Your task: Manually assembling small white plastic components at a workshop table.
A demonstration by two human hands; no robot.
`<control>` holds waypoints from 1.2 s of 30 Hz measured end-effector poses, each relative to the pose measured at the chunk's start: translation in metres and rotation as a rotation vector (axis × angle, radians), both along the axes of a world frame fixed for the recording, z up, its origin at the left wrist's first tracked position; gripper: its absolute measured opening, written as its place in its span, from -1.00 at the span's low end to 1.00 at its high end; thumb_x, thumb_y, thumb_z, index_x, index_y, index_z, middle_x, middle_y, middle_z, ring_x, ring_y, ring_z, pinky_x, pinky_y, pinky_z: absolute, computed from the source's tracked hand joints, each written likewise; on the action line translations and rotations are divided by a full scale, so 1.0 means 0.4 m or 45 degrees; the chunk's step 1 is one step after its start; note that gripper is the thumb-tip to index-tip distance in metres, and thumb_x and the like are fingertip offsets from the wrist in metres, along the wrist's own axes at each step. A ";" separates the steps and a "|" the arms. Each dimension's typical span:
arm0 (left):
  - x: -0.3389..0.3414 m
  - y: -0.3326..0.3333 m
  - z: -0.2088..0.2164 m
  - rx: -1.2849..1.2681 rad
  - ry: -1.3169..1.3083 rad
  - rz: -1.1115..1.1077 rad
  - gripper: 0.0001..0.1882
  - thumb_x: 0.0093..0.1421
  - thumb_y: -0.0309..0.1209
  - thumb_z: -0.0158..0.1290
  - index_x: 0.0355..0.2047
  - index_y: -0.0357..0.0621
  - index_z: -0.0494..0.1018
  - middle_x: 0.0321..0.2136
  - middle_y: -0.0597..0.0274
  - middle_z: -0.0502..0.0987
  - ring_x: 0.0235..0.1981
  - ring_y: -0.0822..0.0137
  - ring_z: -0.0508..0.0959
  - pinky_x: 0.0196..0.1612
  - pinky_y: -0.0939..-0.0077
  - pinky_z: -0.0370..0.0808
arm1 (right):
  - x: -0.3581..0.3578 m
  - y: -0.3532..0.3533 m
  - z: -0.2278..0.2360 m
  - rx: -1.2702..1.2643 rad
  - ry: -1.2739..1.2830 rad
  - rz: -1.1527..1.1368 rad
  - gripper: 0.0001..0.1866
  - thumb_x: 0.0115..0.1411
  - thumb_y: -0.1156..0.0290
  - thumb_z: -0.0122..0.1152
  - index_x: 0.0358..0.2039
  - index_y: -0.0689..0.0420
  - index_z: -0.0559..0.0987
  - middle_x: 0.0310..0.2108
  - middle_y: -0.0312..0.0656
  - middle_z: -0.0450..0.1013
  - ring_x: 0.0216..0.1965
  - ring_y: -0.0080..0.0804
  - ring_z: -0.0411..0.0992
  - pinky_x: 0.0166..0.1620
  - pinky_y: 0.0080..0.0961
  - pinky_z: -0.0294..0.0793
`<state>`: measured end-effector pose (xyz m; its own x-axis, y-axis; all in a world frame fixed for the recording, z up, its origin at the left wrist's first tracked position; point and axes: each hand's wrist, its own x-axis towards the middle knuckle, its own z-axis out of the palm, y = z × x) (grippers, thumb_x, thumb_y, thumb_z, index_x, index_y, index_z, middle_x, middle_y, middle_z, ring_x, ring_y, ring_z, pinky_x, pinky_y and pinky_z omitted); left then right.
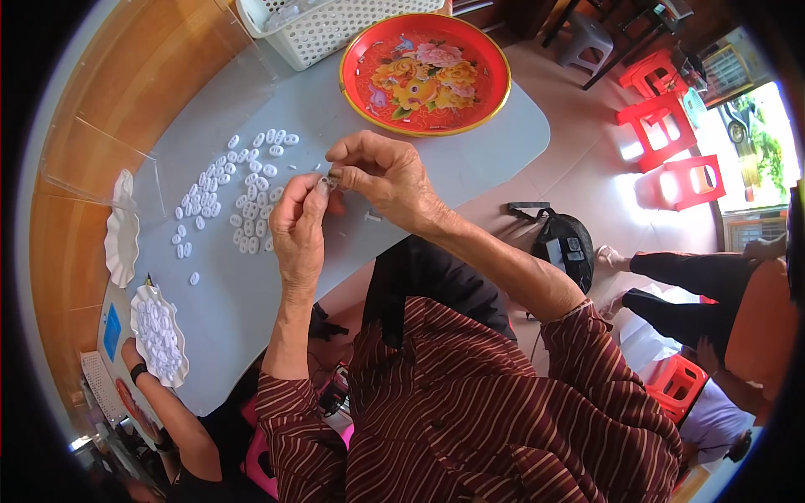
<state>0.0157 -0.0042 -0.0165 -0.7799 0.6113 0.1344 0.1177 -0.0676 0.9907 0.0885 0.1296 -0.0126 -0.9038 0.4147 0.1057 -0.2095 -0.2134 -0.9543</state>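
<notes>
Above the table's near edge, my left hand (299, 222) and my right hand (392, 178) meet fingertip to fingertip. Both are closed in a pinch on a small whitish piece (330, 178), mostly covered by the fingers, so its exact kind is unclear. Just left of my left hand lie many small white oval pieces with two dark-looking openings each (249, 226), spread in a loose cluster on the grey-blue table (352, 251). A tiny white pin-like part (372, 217) rests on the table below my right hand.
A round red floral tray (350, 90) holds a few small bits at the back. Behind it stands a white plastic basket (314, 42). At left, a scalloped white dish (180, 369) holds more ovals, beside another person's arm (180, 419). Red stools (658, 126) and a black bag (570, 239) are right.
</notes>
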 end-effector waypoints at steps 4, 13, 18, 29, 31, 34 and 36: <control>0.002 0.013 -0.010 0.021 0.037 -0.018 -0.83 0.25 -0.39 -0.04 -0.32 -0.25 0.44 -0.55 0.46 0.38 -0.52 0.63 0.24 -0.45 0.73 0.20 | 0.009 0.008 -0.004 -0.023 -0.008 0.017 -0.85 0.15 0.59 0.15 -0.24 0.26 0.46 -0.40 -0.29 0.46 -0.35 -0.64 0.43 -0.29 -0.66 0.46; 0.007 0.010 0.001 -0.138 0.360 0.064 -0.81 0.26 -0.38 -0.07 -0.29 -0.28 0.43 -0.50 0.37 0.41 -0.46 0.53 0.34 -0.37 0.63 0.32 | 0.003 -0.007 -0.016 -0.020 0.104 -0.026 -0.85 0.15 0.66 0.05 -0.23 0.28 0.43 -0.43 -0.25 0.46 -0.44 -0.62 0.41 -0.34 -0.64 0.45; 0.006 0.002 0.003 -0.131 0.157 0.004 -0.77 0.27 -0.32 -0.07 -0.32 -0.27 0.45 -0.47 0.38 0.40 -0.40 0.54 0.33 -0.27 0.64 0.29 | 0.017 0.012 0.008 0.080 -0.075 0.032 -0.93 0.19 0.54 0.11 -0.35 0.29 0.50 -0.48 -0.33 0.46 -0.44 -0.71 0.38 -0.40 -0.70 0.39; -0.003 -0.011 0.012 0.036 -0.095 -0.274 -0.83 0.23 -0.37 -0.01 -0.28 -0.23 0.45 -0.50 0.34 0.49 -0.44 0.58 0.42 -0.33 0.69 0.34 | 0.020 0.018 0.022 0.379 -0.113 0.041 -0.84 0.17 0.42 0.17 -0.43 0.28 0.50 -0.62 -0.32 0.45 -0.56 -0.71 0.33 -0.50 -0.65 0.33; 0.009 0.001 0.010 0.020 -0.037 -0.221 -0.83 0.24 -0.38 -0.01 -0.29 -0.24 0.45 -0.51 0.34 0.49 -0.45 0.58 0.42 -0.33 0.69 0.34 | 0.024 0.021 0.023 0.401 -0.161 0.048 -0.81 0.19 0.38 0.18 -0.41 0.27 0.50 -0.60 -0.36 0.43 -0.53 -0.75 0.29 -0.49 -0.69 0.31; 0.008 -0.012 0.007 -0.022 0.017 -0.141 -0.82 0.24 -0.37 -0.02 -0.29 -0.25 0.45 -0.49 0.33 0.49 -0.43 0.56 0.43 -0.27 0.67 0.35 | 0.012 0.011 0.021 0.445 -0.151 0.021 -0.80 0.20 0.37 0.18 -0.42 0.27 0.49 -0.61 -0.36 0.43 -0.54 -0.74 0.28 -0.50 -0.68 0.29; 0.004 -0.011 0.010 -0.027 0.001 -0.148 -0.80 0.24 -0.35 -0.02 -0.29 -0.25 0.45 -0.46 0.32 0.49 -0.41 0.54 0.43 -0.22 0.65 0.35 | 0.008 0.013 0.014 0.346 -0.068 0.029 -0.80 0.21 0.36 0.16 -0.41 0.26 0.49 -0.62 -0.37 0.42 -0.55 -0.74 0.27 -0.50 -0.68 0.29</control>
